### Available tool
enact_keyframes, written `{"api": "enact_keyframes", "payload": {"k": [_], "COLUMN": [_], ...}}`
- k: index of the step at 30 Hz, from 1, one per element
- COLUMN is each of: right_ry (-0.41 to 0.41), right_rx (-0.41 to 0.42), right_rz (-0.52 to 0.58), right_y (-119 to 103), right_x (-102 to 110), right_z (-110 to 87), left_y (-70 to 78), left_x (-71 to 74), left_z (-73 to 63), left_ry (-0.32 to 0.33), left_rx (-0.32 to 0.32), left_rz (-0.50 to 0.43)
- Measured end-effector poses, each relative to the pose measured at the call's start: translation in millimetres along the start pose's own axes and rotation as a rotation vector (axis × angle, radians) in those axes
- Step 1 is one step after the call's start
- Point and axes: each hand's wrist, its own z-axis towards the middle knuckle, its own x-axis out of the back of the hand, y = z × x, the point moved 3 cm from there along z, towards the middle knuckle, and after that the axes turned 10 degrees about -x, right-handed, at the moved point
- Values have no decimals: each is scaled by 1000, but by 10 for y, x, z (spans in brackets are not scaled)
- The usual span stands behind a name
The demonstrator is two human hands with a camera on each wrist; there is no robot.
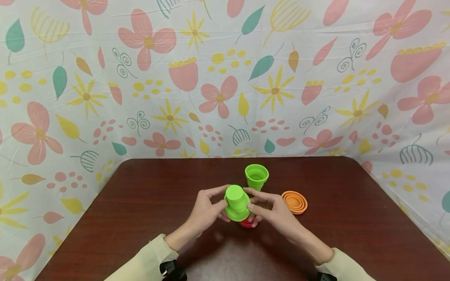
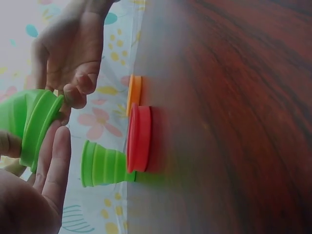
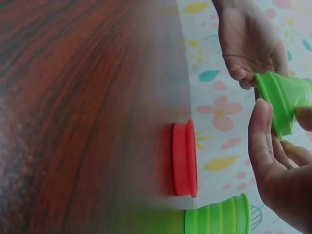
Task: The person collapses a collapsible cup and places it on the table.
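Observation:
A green collapsible cup (image 1: pixel 236 203) is held up over the table between both hands, its narrow base facing up toward the head camera. My left hand (image 1: pixel 206 209) grips its left side, thumb on the wall and fingers under the rim. On the opposite side my right hand (image 1: pixel 272 212) pinches the same cup with thumb and fingers. In the wrist views the cup's wall (image 3: pixel 282 95) looks partly folded near the rim. Below the hands a red collapsed cup (image 2: pixel 140 139) lies flat on the table, mostly hidden in the head view.
A second green cup (image 1: pixel 257 175) stands extended, mouth up, behind the hands. An orange collapsed cup (image 1: pixel 294 202) lies flat to the right of the right hand. The dark wooden table (image 1: pixel 158 187) ends at a flower-patterned cloth (image 1: pixel 218 78) behind.

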Motion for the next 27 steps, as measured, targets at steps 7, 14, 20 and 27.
{"api": "enact_keyframes", "payload": {"k": [7, 14, 20, 27], "right_ry": [13, 22, -7, -11], "right_rx": [-35, -68, -97, -74], "right_rz": [58, 122, 165, 154], "right_y": [24, 14, -12, -11], "right_x": [16, 5, -9, -26], "right_z": [-4, -20, -44, -42], "left_y": [10, 5, 14, 0], "left_x": [-15, -49, -65, -76], "left_z": [-13, -28, -36, -33], "left_ry": [-68, -215, -228, -231], "left_rx": [32, 8, 7, 0], "left_rz": [-106, -179, -203, -180]}}
